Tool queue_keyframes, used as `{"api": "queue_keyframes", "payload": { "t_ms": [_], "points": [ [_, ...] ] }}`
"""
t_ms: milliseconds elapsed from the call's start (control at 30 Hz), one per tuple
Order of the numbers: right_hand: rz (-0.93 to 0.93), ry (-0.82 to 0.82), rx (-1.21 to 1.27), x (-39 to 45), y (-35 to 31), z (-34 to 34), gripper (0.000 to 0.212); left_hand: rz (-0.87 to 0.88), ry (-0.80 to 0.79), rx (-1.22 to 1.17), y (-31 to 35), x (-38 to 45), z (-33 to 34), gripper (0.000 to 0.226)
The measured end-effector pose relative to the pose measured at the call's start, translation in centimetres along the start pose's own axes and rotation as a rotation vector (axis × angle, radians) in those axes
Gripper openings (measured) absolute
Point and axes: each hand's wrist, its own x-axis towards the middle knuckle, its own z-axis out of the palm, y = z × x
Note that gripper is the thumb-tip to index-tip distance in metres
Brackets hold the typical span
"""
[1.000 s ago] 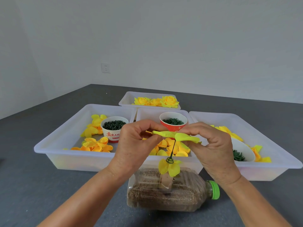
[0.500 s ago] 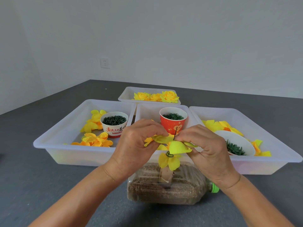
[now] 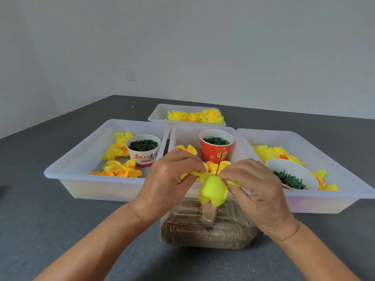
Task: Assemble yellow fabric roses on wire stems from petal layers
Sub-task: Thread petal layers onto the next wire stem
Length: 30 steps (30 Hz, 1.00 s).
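Petal layer [image 3: 213,189]; cup [image 3: 144,153] lettering unreadable

Left hand [image 3: 168,177], right hand [image 3: 253,185]: fingers pinching.

- A white wall socket [image 3: 131,74] sits on the wall well beyond my fingers, up and to their left.
- The grey tabletop [image 3: 50,216] spreads beneath and around my fingers.
- A bare white wall [image 3: 223,47] rises far behind my fingers.
- 1 dark corner of something shows at the table's left edge [image 3: 2,188], far left of my fingers; I cannot tell what it is.
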Motion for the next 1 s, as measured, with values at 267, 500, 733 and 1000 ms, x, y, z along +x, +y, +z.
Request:
{"api": "queue_keyframes", "payload": {
  "t_ms": [267,500,733,1000],
  "points": [
    [-0.052,-0.023,-0.065,-0.14,-0.36,-0.07,0.005,0.110,-0.053,0.063,-0.22,-0.28,0.28,0.016],
    [-0.061,-0.055,-0.059,-0.29,-0.06,0.14,0.009,0.189,-0.077,0.114,-0.14,-0.17,0.41,0.017],
    [-0.076,-0.091,-0.067,-0.41,-0.22,0.00,0.015,0.190,-0.086,0.127,-0.21,-0.48,0.49,0.019],
    [-0.103,-0.153,-0.095,-0.36,-0.65,-0.44,0.017,0.190,-0.133,0.129,-0.36,-0.91,0.36,0.019]
  ]
}}
